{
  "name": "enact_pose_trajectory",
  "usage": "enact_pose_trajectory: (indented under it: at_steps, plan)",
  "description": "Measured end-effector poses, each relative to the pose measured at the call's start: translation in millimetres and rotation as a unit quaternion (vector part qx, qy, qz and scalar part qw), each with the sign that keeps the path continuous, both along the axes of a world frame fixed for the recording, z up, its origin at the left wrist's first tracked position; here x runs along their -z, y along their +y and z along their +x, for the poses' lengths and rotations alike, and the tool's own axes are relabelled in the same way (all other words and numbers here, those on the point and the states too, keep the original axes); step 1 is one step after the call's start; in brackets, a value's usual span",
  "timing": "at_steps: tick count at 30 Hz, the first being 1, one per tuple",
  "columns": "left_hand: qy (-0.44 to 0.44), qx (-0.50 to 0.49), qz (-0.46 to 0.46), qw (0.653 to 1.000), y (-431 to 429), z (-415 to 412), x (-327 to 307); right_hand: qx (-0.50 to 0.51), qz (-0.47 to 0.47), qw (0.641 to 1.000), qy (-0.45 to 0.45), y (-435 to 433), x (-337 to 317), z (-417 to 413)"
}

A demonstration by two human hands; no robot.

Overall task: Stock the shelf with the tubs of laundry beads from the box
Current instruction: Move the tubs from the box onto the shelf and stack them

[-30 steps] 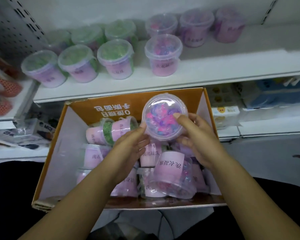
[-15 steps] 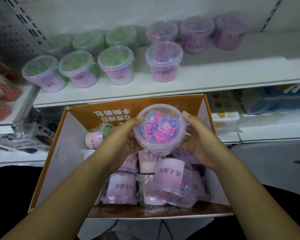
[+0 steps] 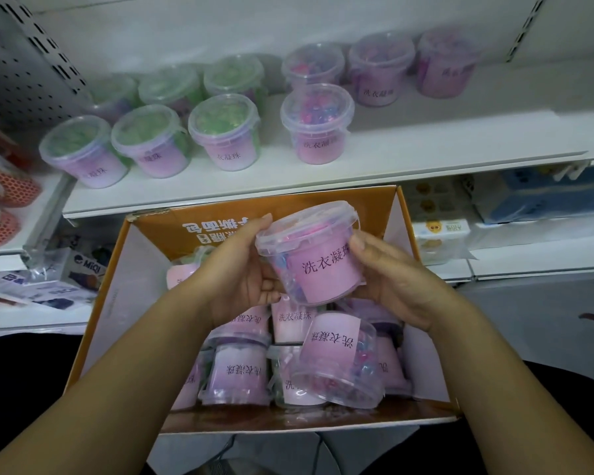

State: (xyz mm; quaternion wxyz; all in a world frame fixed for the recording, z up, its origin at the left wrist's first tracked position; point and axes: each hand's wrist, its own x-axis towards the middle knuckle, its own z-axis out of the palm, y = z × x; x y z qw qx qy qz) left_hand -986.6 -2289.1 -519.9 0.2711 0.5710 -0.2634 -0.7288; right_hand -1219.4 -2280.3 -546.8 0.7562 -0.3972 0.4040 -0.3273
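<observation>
Over the open cardboard box (image 3: pixel 93 323) I hold a clear tub of pink and blue laundry beads (image 3: pixel 318 258), its pink label facing me and its lid up. My left hand (image 3: pixel 240 272) grips its left side, fingers curled over the lid rim. My right hand (image 3: pixel 388 279) holds the right side, thumb on the wall. Several more tubs (image 3: pixel 240 371) lie jumbled in the box below. On the white shelf (image 3: pixel 426 145) above stand several green-bead tubs (image 3: pixel 151 142) at left and pink-bead tubs (image 3: pixel 318 121) toward the middle and right.
The shelf has bare room right of the front pink tub. A perforated metal upright (image 3: pixel 24 70) bounds the shelf at left. Packaged goods (image 3: pixel 439 238) fill the lower shelves at right, and packets (image 3: pixel 48 279) lie at lower left.
The tub has been turned from lid-facing-me to upright with the label toward me and lifted a little. Both hands shifted round its sides.
</observation>
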Motion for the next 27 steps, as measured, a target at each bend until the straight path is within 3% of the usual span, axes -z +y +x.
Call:
enact_pose_trajectory:
  at_steps: [5, 8, 12, 14, 19, 22, 27]
  plan:
    - [-0.017, 0.019, 0.003, 1.000, -2.1, -1.0, 0.7, 0.023, -0.017, 0.999, 0.041, 1.2, 1.1, 2.6]
    - [-0.109, 0.037, -0.059, 0.992, -9.3, 1.9, -14.1, 0.090, -0.063, 0.986, 0.124, -0.8, 6.9, 3.0]
    - [-0.235, 0.162, -0.195, 0.938, -24.2, -5.1, -45.9, 0.165, -0.111, 0.972, 0.127, -4.6, 5.5, 3.0]
    - [-0.290, 0.179, -0.228, 0.912, -36.5, -14.7, -60.0, 0.193, -0.138, 0.966, 0.102, -6.6, 2.2, 3.7]
    - [-0.365, 0.353, -0.227, 0.831, -72.9, -46.2, -92.7, 0.231, -0.176, 0.955, 0.069, -12.5, -4.7, -0.7]
    - [-0.387, 0.404, -0.227, 0.797, -95.9, -62.8, -110.4, 0.241, -0.181, 0.951, 0.066, -16.4, -7.7, -9.1]
    - [-0.365, 0.447, -0.219, 0.787, -122.8, -90.6, -128.6, 0.274, -0.175, 0.943, 0.066, -30.7, -6.9, -21.2]
